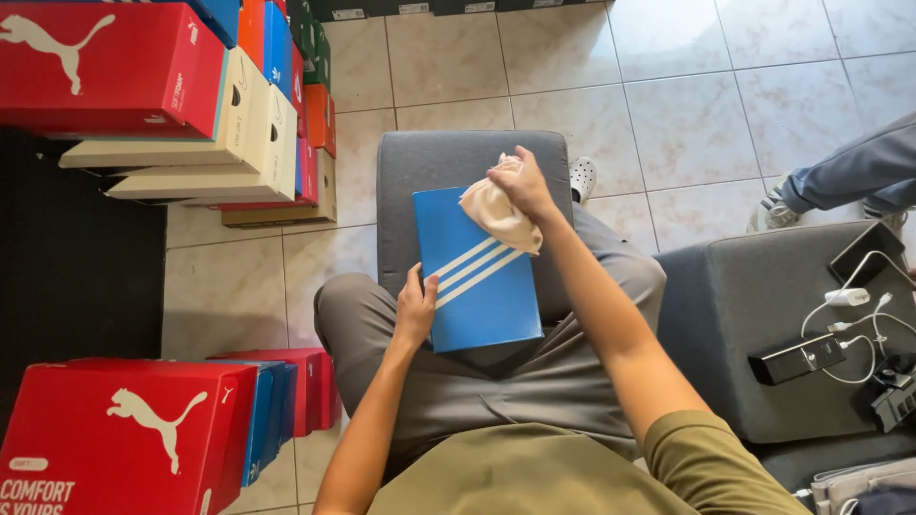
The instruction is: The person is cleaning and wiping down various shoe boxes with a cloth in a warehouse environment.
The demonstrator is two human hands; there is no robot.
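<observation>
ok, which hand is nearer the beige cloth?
Right. The right hand grips the beige cloth on the blue box; the left hand holds the box's left edge, lower down.

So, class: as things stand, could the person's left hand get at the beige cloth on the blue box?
Probably yes. The left hand grips the blue box at its left edge, and the bare lid lies between it and the beige cloth, though the right hand already holds that.
</observation>
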